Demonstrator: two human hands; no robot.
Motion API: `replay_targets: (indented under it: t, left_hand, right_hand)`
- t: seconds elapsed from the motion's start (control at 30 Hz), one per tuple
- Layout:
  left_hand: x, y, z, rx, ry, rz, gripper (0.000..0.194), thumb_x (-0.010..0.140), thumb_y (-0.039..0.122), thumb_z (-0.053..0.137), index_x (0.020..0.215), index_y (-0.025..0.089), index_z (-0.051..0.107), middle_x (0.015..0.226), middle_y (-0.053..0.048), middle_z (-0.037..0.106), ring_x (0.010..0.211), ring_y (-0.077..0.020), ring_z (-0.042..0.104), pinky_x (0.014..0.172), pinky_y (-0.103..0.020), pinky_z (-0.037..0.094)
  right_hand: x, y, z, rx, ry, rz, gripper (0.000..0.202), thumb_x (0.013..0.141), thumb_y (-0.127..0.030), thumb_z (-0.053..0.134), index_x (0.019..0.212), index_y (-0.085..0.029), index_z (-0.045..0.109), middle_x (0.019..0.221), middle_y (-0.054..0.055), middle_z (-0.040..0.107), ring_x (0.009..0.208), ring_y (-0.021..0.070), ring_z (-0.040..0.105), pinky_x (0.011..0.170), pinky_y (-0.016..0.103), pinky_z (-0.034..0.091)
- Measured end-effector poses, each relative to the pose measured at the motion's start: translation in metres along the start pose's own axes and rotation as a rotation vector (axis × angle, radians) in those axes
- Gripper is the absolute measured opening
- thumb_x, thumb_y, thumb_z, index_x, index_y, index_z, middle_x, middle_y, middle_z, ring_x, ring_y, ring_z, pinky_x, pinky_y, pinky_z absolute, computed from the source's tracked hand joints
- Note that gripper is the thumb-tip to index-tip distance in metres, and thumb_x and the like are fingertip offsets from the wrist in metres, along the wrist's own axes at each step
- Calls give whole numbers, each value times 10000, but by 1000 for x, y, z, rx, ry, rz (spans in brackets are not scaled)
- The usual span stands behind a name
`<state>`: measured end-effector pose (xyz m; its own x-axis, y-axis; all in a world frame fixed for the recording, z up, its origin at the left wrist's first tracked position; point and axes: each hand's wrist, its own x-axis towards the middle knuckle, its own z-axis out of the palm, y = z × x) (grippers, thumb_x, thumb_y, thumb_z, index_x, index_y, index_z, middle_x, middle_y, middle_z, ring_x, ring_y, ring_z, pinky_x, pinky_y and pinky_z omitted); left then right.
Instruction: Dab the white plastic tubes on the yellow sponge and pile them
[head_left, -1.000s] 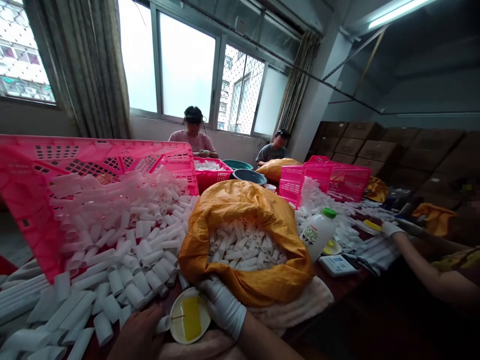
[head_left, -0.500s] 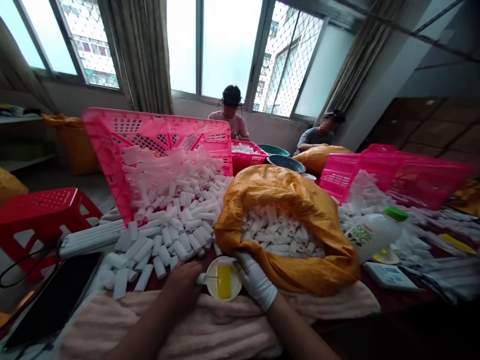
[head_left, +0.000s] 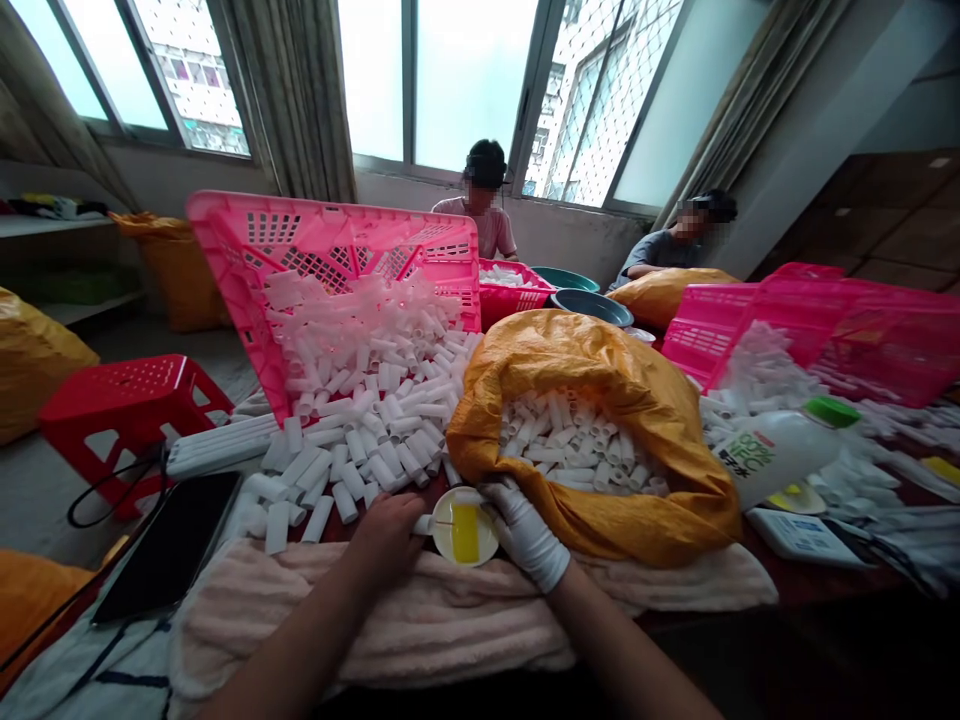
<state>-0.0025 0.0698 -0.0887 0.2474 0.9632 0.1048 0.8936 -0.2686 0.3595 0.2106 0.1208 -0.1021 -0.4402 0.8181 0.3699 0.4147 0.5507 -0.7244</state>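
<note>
My left hand (head_left: 384, 545), bare, is closed on a short white tube (head_left: 424, 524), whose end points at a round white dish (head_left: 444, 548). Inside the dish lies a yellow rectangular patch (head_left: 466, 533), and a thin dark line runs from the tube's side to it. On the dish's right rim are the closed fingers of my right hand (head_left: 525, 538), which wears a white glove; its fingertips are partly hidden. A pinkish towel (head_left: 420, 625) lies under both forearms. Just beyond the hands, an orange woven bag (head_left: 675, 500) stands open, full of white tubes (head_left: 574, 445).
A tilted pink crate (head_left: 217, 270) spills many loose tubes (head_left: 375, 450) onto the table. To the right lie a leaning white bottle (head_left: 780, 450) and a white box-shaped device (head_left: 806, 535). A dark tablet (head_left: 169, 550) and a red stool (head_left: 120, 400) are left. Two people sit opposite.
The whole view has shifted, so everything sits further right and slightly higher in the picture. Both hands keep about the same place at the dish.
</note>
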Motion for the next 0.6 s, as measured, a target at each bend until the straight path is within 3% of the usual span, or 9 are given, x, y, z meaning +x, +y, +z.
replay_targets:
  t: [0.2,0.4,0.6]
  left_hand:
    - [0,0,-1,-10,3,2,93,725,145,456,727,187,539,798,-13,603,826,-175,566,754,-309,354]
    - [-1,1,-4,-9,0,-10,93,721,143,449,716,185,532,802,-12,607,828,-174,567,767,-315,355]
    - [-1,1,-4,-9,-7,-7,90,710,146,459,718,188,538,795,-11,610,833,-180,570,770,-322,353]
  right_hand:
    - [-3,3,-2,-9,22,31,267,841,-159,443,1062,-206,584,1041,67,607,978,218,557,927,413,429]
    - [-3,1,-3,-5,20,2,191,798,-163,520,956,-201,620,996,70,599,931,214,567,886,387,456]
    - [-4,4,-3,-42,28,0,266,835,-161,458,1057,-214,595,1029,62,623,969,217,569,911,405,449]
